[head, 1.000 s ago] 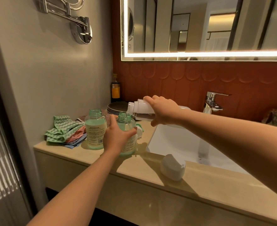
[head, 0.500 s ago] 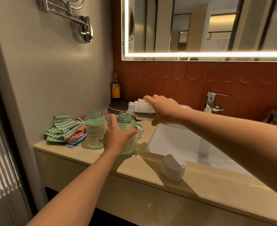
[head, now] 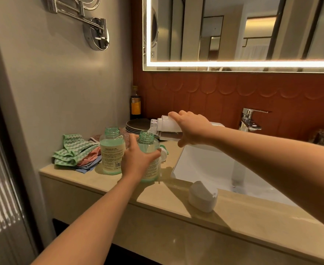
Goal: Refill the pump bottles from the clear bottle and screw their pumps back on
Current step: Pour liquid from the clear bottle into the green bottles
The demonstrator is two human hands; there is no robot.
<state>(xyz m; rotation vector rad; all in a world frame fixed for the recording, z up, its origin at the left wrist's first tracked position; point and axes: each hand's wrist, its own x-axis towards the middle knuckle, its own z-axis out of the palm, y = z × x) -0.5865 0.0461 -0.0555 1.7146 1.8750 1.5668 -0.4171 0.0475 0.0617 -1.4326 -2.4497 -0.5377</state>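
Observation:
Two green pump bottles stand uncapped on the beige counter. My left hand grips the right green bottle around its body. The left green bottle stands free beside it, holding pale liquid. My right hand holds the clear bottle tipped on its side, its open mouth just over the right bottle's neck, and a thin stream runs in. A white and green pump lies behind the held bottle, partly hidden. A white cap sits on the counter's front edge.
The white sink basin lies to the right with a chrome faucet behind it. Folded cloths lie at the left, stacked dark plates and a dark bottle at the back. A wall stands close on the left.
My right hand has tipped the clear bottle slightly lower toward the right bottle's neck, and liquid now runs. My left hand and both green bottles have stayed put.

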